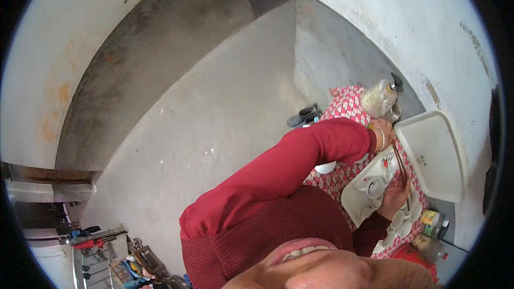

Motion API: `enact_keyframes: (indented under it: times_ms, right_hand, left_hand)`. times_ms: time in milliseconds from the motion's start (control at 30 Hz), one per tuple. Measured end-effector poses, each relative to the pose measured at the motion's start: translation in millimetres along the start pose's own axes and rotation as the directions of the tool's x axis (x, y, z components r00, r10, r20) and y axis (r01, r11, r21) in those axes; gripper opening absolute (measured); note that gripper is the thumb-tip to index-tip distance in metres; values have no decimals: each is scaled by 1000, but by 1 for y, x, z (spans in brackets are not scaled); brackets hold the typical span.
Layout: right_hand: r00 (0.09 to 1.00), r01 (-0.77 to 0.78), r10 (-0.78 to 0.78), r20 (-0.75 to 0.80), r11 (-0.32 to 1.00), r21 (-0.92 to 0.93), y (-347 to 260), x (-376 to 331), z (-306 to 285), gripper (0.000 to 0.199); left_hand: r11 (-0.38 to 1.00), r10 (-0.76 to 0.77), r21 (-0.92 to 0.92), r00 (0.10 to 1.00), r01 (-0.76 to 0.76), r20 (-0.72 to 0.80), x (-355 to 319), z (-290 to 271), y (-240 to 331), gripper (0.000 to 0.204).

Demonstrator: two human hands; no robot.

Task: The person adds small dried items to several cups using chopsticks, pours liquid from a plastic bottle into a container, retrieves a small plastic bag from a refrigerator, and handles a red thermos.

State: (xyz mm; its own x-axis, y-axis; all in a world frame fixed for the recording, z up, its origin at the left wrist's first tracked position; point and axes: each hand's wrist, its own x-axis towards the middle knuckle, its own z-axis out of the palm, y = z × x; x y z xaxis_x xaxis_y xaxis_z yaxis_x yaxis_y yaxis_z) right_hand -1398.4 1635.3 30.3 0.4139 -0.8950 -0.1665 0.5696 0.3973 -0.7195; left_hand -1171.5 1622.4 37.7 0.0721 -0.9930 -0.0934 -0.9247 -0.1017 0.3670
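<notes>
A bundle of thin brown sticks that look like chopsticks (399, 159) spans my two hands over the table. My left hand (382, 129), with a bracelet at the wrist, is closed around their far-left end. Farther along, my right hand (395, 196) is closed on the other part, its fingers partly hidden. Beneath lies a white tray (350, 197) with a white mug (374, 188) and other small dishes. Several white cups (404, 228) stand beside my right hand. An empty-looking white tray (431, 152) leans against the wall.
A red-and-white patterned cloth (334, 179) covers the table. A plastic-wrapped vessel with a black top (379, 99) stands near my left hand. Bottles (430, 221) and a red basin (412, 257) are near my right arm. Dark shoes (304, 116) lie on the floor.
</notes>
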Motion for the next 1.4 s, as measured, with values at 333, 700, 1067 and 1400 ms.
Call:
enact_keyframes:
  times_ms: [333, 700, 1067, 1400]
  right_hand:
    - [988, 68, -57, -141, 995, 71, -4, -13, -14, 25]
    - [931, 239, -244, -270, 970, -50, -7, -53, 0, 30]
    - [901, 242, -390, -193, 818, -522, -10, -23, 23, 29]
    - [964, 243, -216, 154, 487, -839, 14, 62, 57, 26]
  left_hand:
    - [991, 93, 104, 988, -81, -122, 8, 27, -24, 29]
    - [948, 251, 217, 966, -232, -63, 26, 33, -25, 63]
    - [905, 181, -250, 843, -344, -507, -35, -50, -90, 75]
    - [614, -210, -780, 978, 123, -11, -58, 46, -150, 68]
